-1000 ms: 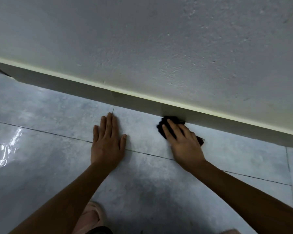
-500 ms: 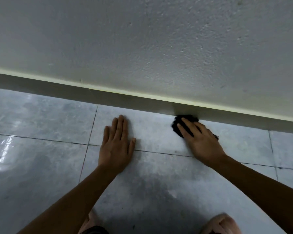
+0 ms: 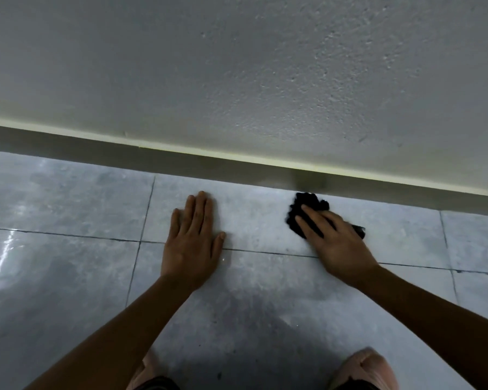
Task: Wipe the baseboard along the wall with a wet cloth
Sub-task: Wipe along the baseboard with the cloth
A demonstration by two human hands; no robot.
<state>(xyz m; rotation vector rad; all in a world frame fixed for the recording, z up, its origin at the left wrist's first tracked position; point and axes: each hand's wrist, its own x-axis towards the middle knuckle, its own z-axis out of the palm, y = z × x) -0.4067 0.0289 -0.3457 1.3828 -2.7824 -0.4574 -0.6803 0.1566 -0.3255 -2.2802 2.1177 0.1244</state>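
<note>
**Cloth at the foot of the baseboard, pressed by the right hand**

The person kneels on the tiled floor (image 3: 68, 209) and faces the wall (image 3: 265, 66). The black cloth (image 3: 309, 202) lies at the far edge of the floor, and its far side reaches the bottom of the grey baseboard (image 3: 181, 161). The right hand (image 3: 335, 243) lies on top of it. Its fingers (image 3: 312, 220) are almost straight and a little apart, and they press the cloth down instead of closing around it. The thumb is hidden, so I cannot tell how it sits. One end of the cloth shows from under the right side of this hand. The left hand (image 3: 190, 243) rests flat on the floor, fingers together and thumb out, and it seems to carry the body weight.

Just above the cloth the baseboard has a darker patch (image 3: 307, 178), probably wet. I judge that the wiping is in progress and that much of the baseboard to both sides is not yet done.

To do this step well, the cloth should come up from the floor onto the face of the baseboard, with the fingertips pushing it toward the wall. Long, even strokes along the baseboard, each overlapping the last, will leave no dry gap. The pale top edge also needs a pass. The floor looks glossy, so the supporting hand may slip if it takes too much weight.
</note>
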